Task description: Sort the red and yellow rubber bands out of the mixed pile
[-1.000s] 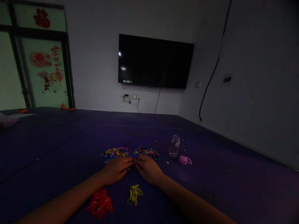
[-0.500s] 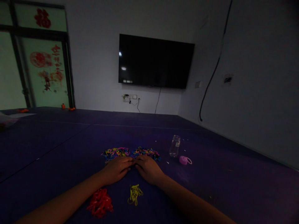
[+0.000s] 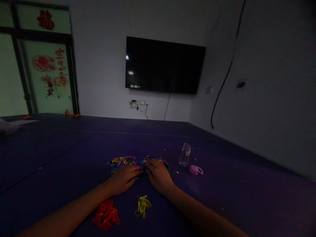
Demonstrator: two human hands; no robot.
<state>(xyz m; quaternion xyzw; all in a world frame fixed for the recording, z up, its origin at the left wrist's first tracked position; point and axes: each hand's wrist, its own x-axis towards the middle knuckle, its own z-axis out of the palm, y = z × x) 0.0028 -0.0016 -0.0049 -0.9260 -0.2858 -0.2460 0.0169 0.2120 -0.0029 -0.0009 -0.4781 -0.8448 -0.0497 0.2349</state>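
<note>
Two tangled heaps of multicoloured rubber bands lie side by side, the left heap [image 3: 122, 160] and the right heap [image 3: 161, 161]. My left hand [image 3: 124, 179] rests palm down at the near edge of the left heap, fingers stretched inward and thumb apart. Over the near side of the right heap, my right hand [image 3: 159, 176] reaches with its fingers apart from the thumb. Nothing shows in either hand, though the fingertips are dim. Closer to me are a pile of red rubber bands [image 3: 107, 215] beside my left forearm and a small pile of yellow rubber bands [image 3: 142, 205] between the forearms.
An uncapped clear bottle [image 3: 184, 156] stands right of the heaps, with its pink cap [image 3: 195, 170] beside it. Small white scraps [image 3: 177, 172] dot the purple surface [image 3: 234, 197]. A plastic bag [image 3: 8, 127] lies far left. A television [image 3: 164, 65] hangs on the wall.
My right hand has moved a little away from my left hand, up and to the right over the right heap; the fingertips no longer meet. The left hand stays put.
</note>
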